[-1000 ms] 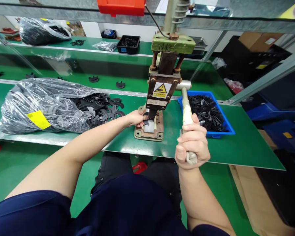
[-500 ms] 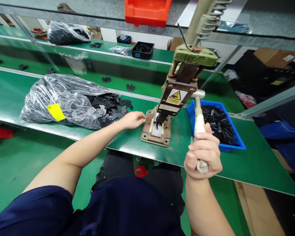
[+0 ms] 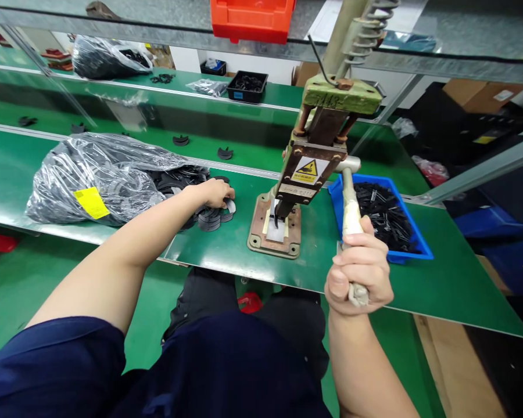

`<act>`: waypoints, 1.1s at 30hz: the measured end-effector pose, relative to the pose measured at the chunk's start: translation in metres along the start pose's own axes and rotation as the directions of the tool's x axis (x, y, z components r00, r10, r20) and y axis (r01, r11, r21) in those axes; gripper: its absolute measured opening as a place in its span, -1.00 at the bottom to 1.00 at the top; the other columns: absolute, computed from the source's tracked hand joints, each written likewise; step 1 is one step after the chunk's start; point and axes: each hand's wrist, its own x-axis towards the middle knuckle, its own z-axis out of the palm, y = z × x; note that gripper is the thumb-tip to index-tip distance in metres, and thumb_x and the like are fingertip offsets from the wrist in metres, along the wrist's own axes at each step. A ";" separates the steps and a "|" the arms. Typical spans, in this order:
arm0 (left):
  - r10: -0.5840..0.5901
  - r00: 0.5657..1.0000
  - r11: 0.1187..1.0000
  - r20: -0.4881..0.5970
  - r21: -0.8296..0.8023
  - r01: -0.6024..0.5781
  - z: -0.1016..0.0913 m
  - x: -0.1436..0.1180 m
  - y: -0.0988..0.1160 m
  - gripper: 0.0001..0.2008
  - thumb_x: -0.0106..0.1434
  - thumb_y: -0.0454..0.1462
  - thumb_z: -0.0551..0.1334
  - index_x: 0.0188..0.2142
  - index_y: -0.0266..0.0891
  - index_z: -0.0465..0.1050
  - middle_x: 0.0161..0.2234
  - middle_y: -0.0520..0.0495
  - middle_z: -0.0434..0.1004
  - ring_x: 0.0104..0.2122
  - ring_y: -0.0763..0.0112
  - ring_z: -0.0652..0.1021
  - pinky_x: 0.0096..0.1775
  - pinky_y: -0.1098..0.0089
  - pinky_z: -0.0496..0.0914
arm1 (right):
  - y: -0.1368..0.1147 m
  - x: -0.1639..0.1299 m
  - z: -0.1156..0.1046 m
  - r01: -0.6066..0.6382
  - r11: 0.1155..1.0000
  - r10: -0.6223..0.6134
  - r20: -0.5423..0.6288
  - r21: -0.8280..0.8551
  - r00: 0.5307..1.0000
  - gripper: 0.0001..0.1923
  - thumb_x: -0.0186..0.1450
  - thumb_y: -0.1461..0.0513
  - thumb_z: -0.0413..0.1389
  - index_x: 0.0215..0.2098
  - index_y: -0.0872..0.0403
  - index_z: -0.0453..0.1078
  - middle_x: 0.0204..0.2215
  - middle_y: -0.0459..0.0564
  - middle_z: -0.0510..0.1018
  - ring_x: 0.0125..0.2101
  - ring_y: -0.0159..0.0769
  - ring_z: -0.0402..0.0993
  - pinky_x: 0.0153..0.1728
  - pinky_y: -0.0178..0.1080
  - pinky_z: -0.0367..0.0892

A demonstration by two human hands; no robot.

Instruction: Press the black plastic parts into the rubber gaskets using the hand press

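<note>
Your right hand [image 3: 359, 273] was wrapped in a full fist around the lower end of the press lever [image 3: 351, 217], thumb toward you, with the wrapped tip of the handle poking out below your fingers. The lever ran up and away from your fist to the hand press [image 3: 307, 168], which stood on its rusty base plate [image 3: 261, 232] in the middle of the green bench [image 3: 226, 255]. A small black piece sat upright under the ram on the pale block of that plate.

Your left hand [image 3: 215, 191] lay well to the left of the press, palm down, fingers curled onto the loose black curved parts [image 3: 209, 219] spilling from the mouth of the clear plastic bag [image 3: 96, 174]. Whether those fingers had closed on one piece or only rested on the heap could not be told, since the back of the hand hid them. The two hands were well apart, one on each side of the press.

Just right of the press, behind the lever, stood a blue tray [image 3: 412, 252] filled with small black pieces. The bag bore a yellow label [image 3: 89, 202]. Beyond it a few stray black parts lay on the far strip of the bench, and a black tray [image 3: 247, 87] sat on the next table. An orange bin [image 3: 253, 20] hung overhead.
</note>
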 end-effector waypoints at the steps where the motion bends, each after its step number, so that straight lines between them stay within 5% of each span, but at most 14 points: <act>1: 0.007 1.000 1.000 0.026 -0.017 -0.006 -0.005 0.001 0.000 -0.60 0.12 -0.16 0.45 -0.01 -0.10 0.68 0.00 -0.14 0.71 0.02 0.10 0.61 0.06 0.36 0.38 | 0.000 0.000 0.000 -0.002 1.000 0.002 -0.002 -0.001 1.000 -0.82 0.25 0.13 0.24 -0.47 -0.08 0.36 -0.46 -0.20 0.52 -0.17 -0.19 0.58 0.31 0.37 0.44; 3: 0.012 0.999 0.995 0.052 -0.096 -0.007 -0.014 -0.002 0.000 -0.74 0.18 -0.14 0.42 -0.13 -0.12 0.66 -0.16 -0.08 0.71 -0.15 0.19 0.62 -0.09 0.40 0.38 | 0.000 0.000 0.000 0.002 1.000 -0.002 0.004 -0.003 1.000 -0.82 0.26 0.13 0.24 -0.47 -0.08 0.37 -0.46 -0.20 0.52 -0.17 -0.19 0.58 0.32 0.37 0.44; 6: -0.052 0.997 0.931 -0.064 -0.365 0.025 -0.018 -0.012 0.009 -0.80 0.25 -0.11 0.40 -0.24 -0.16 0.55 -0.35 -0.02 0.63 -0.33 0.29 0.58 -0.24 0.41 0.36 | 0.001 -0.001 -0.001 0.012 1.000 -0.012 0.014 -0.001 1.000 -0.83 0.26 0.14 0.24 -0.45 -0.08 0.37 -0.45 -0.21 0.52 -0.16 -0.20 0.58 0.32 0.36 0.45; 8: -0.117 0.985 0.775 -0.129 -0.632 0.010 -0.010 -0.020 0.028 -0.77 0.29 -0.12 0.40 -0.22 -0.18 0.46 -0.38 0.00 0.60 -0.39 0.34 0.57 -0.30 0.42 0.38 | 0.003 -0.001 0.000 0.022 1.000 -0.022 0.015 0.000 1.000 -0.82 0.26 0.13 0.24 -0.45 -0.07 0.36 -0.44 -0.23 0.51 -0.15 -0.22 0.58 0.31 0.36 0.46; 10: -0.142 0.984 0.531 -0.109 -0.847 -0.018 0.003 -0.024 0.055 -0.73 0.31 -0.13 0.43 -0.20 -0.19 0.39 -0.38 -0.02 0.61 -0.42 0.38 0.59 -0.33 0.42 0.43 | 0.003 -0.001 0.001 0.033 0.999 -0.033 0.004 -0.004 0.999 -0.80 0.27 0.12 0.23 -0.45 -0.07 0.34 -0.44 -0.24 0.50 -0.14 -0.25 0.59 0.30 0.37 0.46; 13: -0.184 0.982 0.240 -0.042 -0.971 0.003 0.024 -0.022 0.100 -0.69 0.36 -0.12 0.42 -0.25 -0.21 0.33 -0.38 -0.05 0.63 -0.47 0.45 0.60 -0.37 0.43 0.50 | 0.003 0.000 0.003 0.039 0.999 -0.039 -0.010 -0.007 0.999 -0.77 0.29 0.10 0.22 -0.46 -0.06 0.32 -0.45 -0.23 0.49 -0.13 -0.25 0.59 0.29 0.37 0.47; 16: -0.262 0.964 0.083 -0.037 -0.996 -0.016 0.035 -0.016 0.131 -0.67 0.39 -0.13 0.42 -0.30 -0.24 0.33 -0.41 0.00 0.61 -0.49 0.52 0.59 -0.36 0.46 0.55 | 0.002 0.001 0.003 0.035 0.999 -0.035 -0.004 -0.004 0.999 -0.75 0.30 0.09 0.22 -0.48 -0.05 0.32 -0.45 -0.21 0.48 -0.13 -0.23 0.60 0.29 0.37 0.45; 19: -0.302 0.952 0.047 -0.056 -0.998 -0.044 0.038 -0.010 0.142 -0.67 0.33 -0.17 0.48 -0.34 -0.27 0.38 -0.45 0.06 0.56 -0.52 0.58 0.56 -0.39 0.51 0.54 | 0.001 0.000 0.002 0.035 0.999 -0.035 0.004 -0.006 0.999 -0.74 0.30 0.09 0.21 -0.48 -0.04 0.31 -0.45 -0.20 0.48 -0.11 -0.21 0.60 0.30 0.39 0.42; 24: -0.305 0.949 0.129 -0.079 -0.991 -0.041 0.040 -0.003 0.140 -0.74 0.32 -0.27 0.49 -0.33 -0.29 0.44 -0.50 0.08 0.52 -0.63 0.64 0.45 -0.55 0.56 0.43 | 0.001 -0.001 0.000 0.024 1.000 -0.023 0.021 -0.016 1.000 -0.77 0.30 0.10 0.21 -0.46 -0.04 0.31 -0.44 -0.20 0.46 -0.07 -0.21 0.60 0.30 0.36 0.42; 33: -0.261 0.964 0.162 -0.047 -0.987 -0.005 0.032 -0.001 0.136 -0.71 0.28 -0.29 0.52 -0.33 -0.27 0.41 -0.54 0.09 0.50 -0.60 0.57 0.53 -0.49 0.51 0.51 | 0.000 0.000 0.002 0.019 1.000 -0.019 0.005 0.001 1.000 -0.80 0.27 0.14 0.22 -0.46 -0.05 0.33 -0.46 -0.19 0.48 -0.15 -0.21 0.58 0.30 0.41 0.42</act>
